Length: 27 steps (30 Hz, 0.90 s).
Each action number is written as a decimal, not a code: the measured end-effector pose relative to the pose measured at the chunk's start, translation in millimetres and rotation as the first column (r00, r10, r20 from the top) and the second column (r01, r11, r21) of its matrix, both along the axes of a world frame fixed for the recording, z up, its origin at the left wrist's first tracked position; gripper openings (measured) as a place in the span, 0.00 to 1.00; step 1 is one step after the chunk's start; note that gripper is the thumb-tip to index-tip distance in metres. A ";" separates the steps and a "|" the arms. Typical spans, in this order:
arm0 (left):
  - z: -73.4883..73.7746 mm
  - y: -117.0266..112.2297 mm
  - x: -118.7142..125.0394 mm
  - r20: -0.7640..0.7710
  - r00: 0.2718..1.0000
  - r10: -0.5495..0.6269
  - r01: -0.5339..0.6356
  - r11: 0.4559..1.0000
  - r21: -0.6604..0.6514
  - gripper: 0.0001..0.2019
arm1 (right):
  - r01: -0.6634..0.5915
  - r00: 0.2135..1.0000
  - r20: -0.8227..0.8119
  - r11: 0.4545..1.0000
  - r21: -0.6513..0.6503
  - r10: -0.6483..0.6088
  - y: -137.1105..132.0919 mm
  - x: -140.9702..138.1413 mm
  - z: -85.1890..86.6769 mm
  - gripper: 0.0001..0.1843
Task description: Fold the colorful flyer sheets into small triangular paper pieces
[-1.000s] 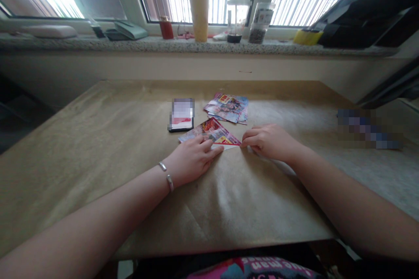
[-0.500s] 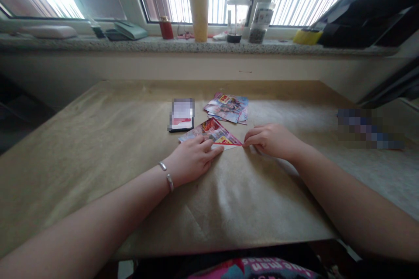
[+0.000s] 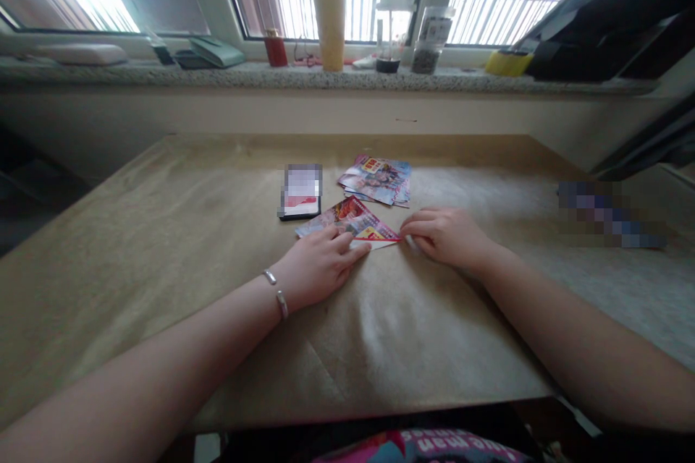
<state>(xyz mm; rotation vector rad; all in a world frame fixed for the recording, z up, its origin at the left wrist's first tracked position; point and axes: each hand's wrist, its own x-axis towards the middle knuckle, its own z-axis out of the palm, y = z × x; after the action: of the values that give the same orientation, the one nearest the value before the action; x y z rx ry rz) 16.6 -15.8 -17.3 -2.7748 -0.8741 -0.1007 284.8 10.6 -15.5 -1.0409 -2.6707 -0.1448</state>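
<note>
A folded sheet of colourful printed paper point(image 3: 354, 213) lies on the table in front of me, its white underside showing along the near edge. My left hand point(image 3: 320, 260), with a silver bangle at the wrist, presses flat on the paper with fingers stretched out. At the paper's right-hand corner, my right hand point(image 3: 444, 235) has its thumb and fingertips drawn together, pinching or pressing that tip; the exact contact is hard to see. Just beyond lies a small stack of similar printed sheets point(image 3: 377, 179).
A phone-like flat device point(image 3: 300, 195), partly blurred out, lies left of the stack. Another blurred item point(image 3: 605, 213) is at the far right of the table point(image 3: 163, 231). On the windowsill point(image 3: 260, 77) stand a tall drink cup point(image 3: 329, 11), a red container point(image 3: 275, 48) and jars.
Both hands stay nearly where they were. My right hand's fingers have shifted very slightly at the paper's corner, and the paper keeps its shape.
</note>
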 end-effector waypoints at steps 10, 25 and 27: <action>-1.2 2.3 -1.0 0.034 0.999 -0.017 0.017 1.000 -0.007 0.19 | -0.241 0.968 -0.079 0.970 -0.020 0.239 -3.5 -23.7 -8.5 0.18; -3.1 10.5 -3.3 0.081 0.993 -0.089 0.090 0.996 -0.016 0.18 | -0.249 0.967 -0.062 0.967 -0.052 0.246 -0.9 -29.5 -9.8 0.18; -2.8 11.2 -3.3 0.084 0.993 -0.084 0.085 0.996 -0.006 0.18 | -0.252 0.967 -0.062 0.967 -0.038 0.249 -1.5 -30.5 -9.0 0.17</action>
<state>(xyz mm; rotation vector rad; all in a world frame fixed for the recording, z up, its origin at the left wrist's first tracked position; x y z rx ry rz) 13.3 -4.5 -20.0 -2.8344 -0.7780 -0.2296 254.3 9.1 -24.5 -0.6988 -2.7359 -0.0032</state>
